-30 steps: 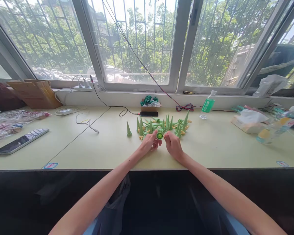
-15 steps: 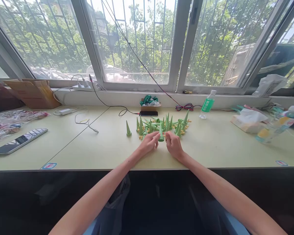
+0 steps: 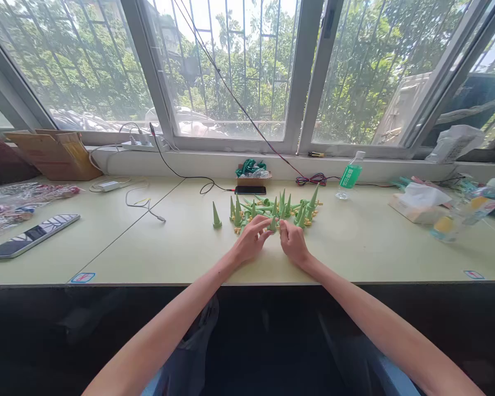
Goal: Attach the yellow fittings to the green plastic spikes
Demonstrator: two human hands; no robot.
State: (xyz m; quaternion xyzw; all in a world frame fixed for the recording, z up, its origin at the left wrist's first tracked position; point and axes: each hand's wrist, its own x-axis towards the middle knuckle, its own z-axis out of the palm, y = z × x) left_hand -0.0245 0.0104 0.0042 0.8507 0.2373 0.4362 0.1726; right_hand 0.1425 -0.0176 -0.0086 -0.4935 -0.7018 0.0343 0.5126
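Note:
My left hand (image 3: pixel 251 240) pinches a green cone-shaped spike (image 3: pixel 273 225) between its thumb and fingers, just above the near part of the table. Close on the right, my right hand (image 3: pixel 294 243) is closed, thumb against curled fingers. Whatever it grips is too small to make out. Beyond both hands lies a cluster of similar green spikes (image 3: pixel 310 204), some upright and some on their sides, with small yellow parts among them. One green spike (image 3: pixel 216 216) stands apart on the left. My hands partly hide the front of the cluster.
Behind the cluster are a black phone (image 3: pixel 250 190) and a small box (image 3: pixel 253 175) of green items. A bottle (image 3: pixel 350 176) stands right of them. Tissues (image 3: pixel 419 203) lie farther right, a cable (image 3: pixel 145 205) and large phone (image 3: pixel 33 236) left. The table edge (image 3: pixel 268 284) is nearest me.
The held spike has tipped and looks shorter, with its base higher. My left fingers have shifted their hold on it. The right hand stays almost in place.

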